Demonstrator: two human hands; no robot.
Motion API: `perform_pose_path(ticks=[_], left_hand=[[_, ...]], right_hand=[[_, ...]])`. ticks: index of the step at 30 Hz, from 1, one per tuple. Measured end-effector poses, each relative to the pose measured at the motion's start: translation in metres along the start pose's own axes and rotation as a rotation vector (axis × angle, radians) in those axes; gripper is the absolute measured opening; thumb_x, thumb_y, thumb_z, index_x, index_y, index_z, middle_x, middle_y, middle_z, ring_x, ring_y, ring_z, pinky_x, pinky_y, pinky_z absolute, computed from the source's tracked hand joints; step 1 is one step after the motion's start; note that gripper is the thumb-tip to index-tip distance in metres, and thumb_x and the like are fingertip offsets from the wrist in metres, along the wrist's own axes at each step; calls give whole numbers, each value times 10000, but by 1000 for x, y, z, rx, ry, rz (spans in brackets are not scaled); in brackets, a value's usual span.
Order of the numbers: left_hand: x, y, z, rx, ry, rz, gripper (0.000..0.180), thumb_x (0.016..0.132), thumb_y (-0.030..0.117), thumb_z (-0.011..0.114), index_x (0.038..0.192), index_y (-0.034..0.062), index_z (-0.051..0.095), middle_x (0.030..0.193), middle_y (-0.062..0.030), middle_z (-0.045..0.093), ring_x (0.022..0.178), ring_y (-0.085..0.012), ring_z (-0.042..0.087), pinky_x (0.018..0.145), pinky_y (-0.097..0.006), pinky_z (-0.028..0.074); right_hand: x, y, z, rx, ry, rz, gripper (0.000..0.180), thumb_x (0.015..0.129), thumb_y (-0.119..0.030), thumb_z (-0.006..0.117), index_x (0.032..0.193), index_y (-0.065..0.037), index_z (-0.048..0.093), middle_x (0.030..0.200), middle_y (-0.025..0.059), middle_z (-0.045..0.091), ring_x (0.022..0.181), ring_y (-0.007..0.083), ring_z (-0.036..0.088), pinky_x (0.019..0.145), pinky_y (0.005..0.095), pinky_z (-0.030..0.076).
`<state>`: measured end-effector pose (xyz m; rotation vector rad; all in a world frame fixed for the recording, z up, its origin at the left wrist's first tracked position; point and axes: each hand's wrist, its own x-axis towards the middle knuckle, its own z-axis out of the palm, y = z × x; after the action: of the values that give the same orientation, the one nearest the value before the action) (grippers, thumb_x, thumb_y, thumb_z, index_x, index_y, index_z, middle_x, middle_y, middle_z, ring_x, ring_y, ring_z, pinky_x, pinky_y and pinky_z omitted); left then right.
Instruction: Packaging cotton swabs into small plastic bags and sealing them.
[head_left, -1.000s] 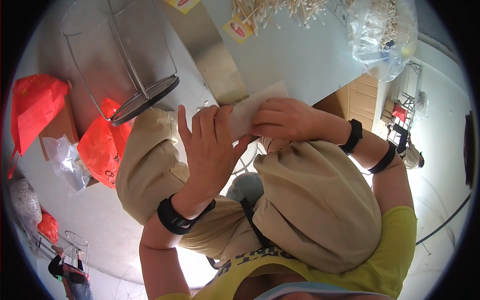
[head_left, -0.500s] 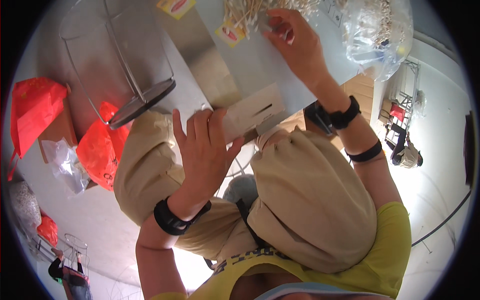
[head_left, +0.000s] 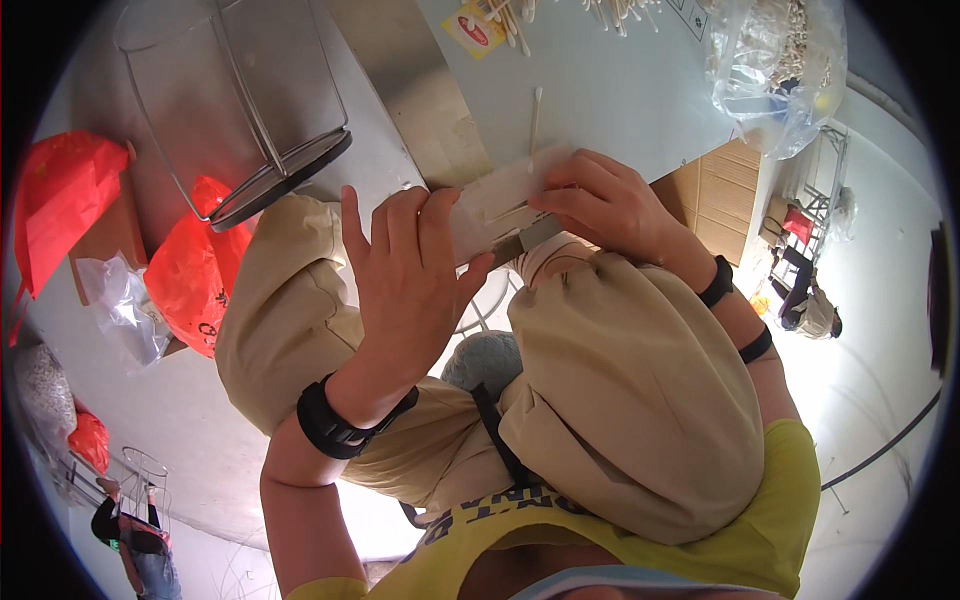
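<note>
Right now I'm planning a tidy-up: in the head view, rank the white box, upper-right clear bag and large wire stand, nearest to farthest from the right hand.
1. White box, at the right hand
2. Clear bag, upper right
3. Wire stand, upper left

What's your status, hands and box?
Left hand holding box by left end. Right hand at its right end. Nearest loose item: swab by far edge.

Pale rectangular piece (head_left: 489,204), flat-faced: held at its left end, right end partly hidden, slanting with the right end farther; narrow slit-like mark on the face. Cotton swab (head_left: 535,122): white-tipped, pointing far, near end overlapping the piece; contact undetermined.
</note>
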<state>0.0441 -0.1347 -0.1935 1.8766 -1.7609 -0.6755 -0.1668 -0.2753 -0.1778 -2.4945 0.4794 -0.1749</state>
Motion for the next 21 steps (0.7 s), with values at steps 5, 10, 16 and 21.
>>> perform_pose_path(ticks=[5,10,16,21], left_hand=[[0,0,-1,7,-7,-9,704,646,243,848,1232,83,493,1137,-75,514,1093,-252,517,1130,-588,263],[1,1,-1,4,-8,-8,694,650,234,847,1231,79,499,1136,-81,516,1094,-254,519,1132,-587,260],[0,-1,-1,-19,6,5,694,652,244,839,1232,64,504,1126,-92,502,1048,-261,544,1136,-593,218],[2,2,-1,-11,-10,-10,695,654,241,842,1236,73,502,1125,-89,508,1068,-255,530,1131,-586,243]], right_hand=[[18,-8,3,36,-84,-144,326,655,-14,719,973,-64,669,944,74,600,791,244,612,657,330,541],[22,1,2,139,15,-105,209,743,-45,721,932,-80,638,1024,41,585,866,219,606,681,330,534],[44,26,-23,-228,77,-1,211,742,-64,726,929,-88,633,1022,26,596,881,207,598,708,325,517],[34,12,-16,-267,-68,-158,233,715,-102,666,942,-92,612,1000,23,595,903,200,580,785,317,475]])
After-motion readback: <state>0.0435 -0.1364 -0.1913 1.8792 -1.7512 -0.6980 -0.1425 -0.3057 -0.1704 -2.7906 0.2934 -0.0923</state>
